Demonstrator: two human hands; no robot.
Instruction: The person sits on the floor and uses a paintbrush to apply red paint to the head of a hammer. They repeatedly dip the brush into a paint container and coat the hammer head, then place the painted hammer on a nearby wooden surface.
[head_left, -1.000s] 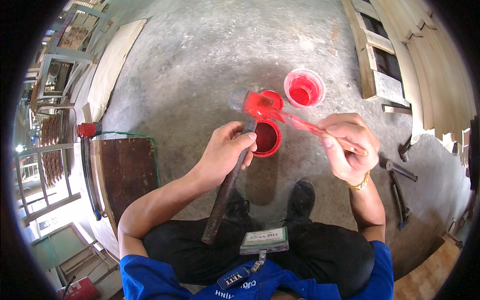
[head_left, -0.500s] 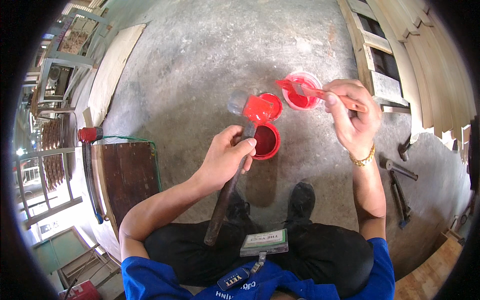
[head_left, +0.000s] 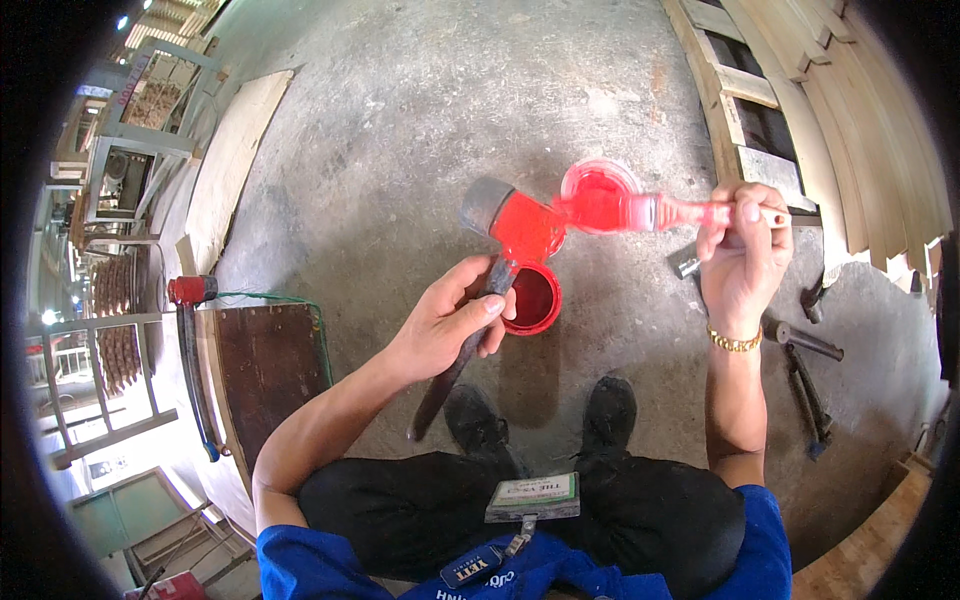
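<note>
My left hand (head_left: 465, 315) is closed round the dark handle of a hammer (head_left: 525, 228). The hammer's head has wet red paint in the middle and bare grey at one end. My right hand (head_left: 745, 240) grips the wooden handle of a paintbrush (head_left: 685, 212), blurred by motion. Its red bristles are at the head's right end; whether they touch it is hard to tell. Behind the brush stands a tub of red paint (head_left: 597, 172), partly covered by it. Under the hammer an open red can (head_left: 545, 305) stands on the floor, partly hidden by my left fingers.
At left, a red-headed hammer (head_left: 192, 290) rests along a brown wooden box (head_left: 268, 370). More hammers (head_left: 812, 342) lie on the concrete floor at right. A wooden pallet (head_left: 765, 170) and stacked boards (head_left: 860, 130) line the far right. A flat board (head_left: 240, 150) lies far left.
The brush has swung from above the paint tub down and right, toward the hammer's head, with my right hand moving right and slightly nearer. The hammer has tilted a little in my left hand.
</note>
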